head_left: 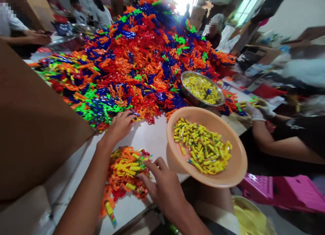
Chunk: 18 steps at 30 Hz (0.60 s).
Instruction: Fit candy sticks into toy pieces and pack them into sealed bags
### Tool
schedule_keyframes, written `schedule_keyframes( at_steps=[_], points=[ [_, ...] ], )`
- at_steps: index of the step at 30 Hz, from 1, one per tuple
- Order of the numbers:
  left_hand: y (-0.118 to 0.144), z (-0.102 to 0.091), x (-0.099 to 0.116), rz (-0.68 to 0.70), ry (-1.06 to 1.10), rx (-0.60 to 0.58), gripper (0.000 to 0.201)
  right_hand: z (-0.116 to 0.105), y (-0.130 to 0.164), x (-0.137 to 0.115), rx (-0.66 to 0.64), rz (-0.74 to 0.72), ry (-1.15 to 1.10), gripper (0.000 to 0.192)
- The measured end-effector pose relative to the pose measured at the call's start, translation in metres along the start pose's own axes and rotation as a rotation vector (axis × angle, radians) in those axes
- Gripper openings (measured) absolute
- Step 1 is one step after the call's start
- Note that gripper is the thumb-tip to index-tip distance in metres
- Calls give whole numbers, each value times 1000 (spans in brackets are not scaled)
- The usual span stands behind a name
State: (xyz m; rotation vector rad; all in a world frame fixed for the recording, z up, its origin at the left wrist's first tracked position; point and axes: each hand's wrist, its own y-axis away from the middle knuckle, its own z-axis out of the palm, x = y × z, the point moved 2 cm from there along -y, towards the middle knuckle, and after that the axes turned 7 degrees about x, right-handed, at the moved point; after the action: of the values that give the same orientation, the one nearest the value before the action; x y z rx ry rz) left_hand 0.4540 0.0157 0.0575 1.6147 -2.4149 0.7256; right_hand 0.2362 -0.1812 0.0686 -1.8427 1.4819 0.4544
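While left hand (120,125) lies flat, open, on the big heap (137,59), right hand (162,184) fingers small pile (125,172), gripping nothing.
Pieces look light, stiff, slick plastic; pinch one mid-length.

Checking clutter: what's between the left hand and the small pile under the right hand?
Head view: bare white table separates the left hand from the small pile that the right hand touches.

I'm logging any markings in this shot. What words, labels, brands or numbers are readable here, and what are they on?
None can be read.
Small yellow pieces in the peach bowl and steel bowl: any print too small to tell.
Black shirt of the person at right: a pale mark, too blurred to read.
Cardboard, pink stool, toy pile: no text shows.
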Motion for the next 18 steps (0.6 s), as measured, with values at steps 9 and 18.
schedule_keyframes(
  at_steps=[9, 18],
  points=[
    [-7, 13, -20, 102, 80, 142, 25, -132, -49, 69, -258, 221, 606, 31],
    [-11, 2, -25, 51, 294, 326, 21, -87, -80, 92, -481, 267, 700, 27]
  ],
)
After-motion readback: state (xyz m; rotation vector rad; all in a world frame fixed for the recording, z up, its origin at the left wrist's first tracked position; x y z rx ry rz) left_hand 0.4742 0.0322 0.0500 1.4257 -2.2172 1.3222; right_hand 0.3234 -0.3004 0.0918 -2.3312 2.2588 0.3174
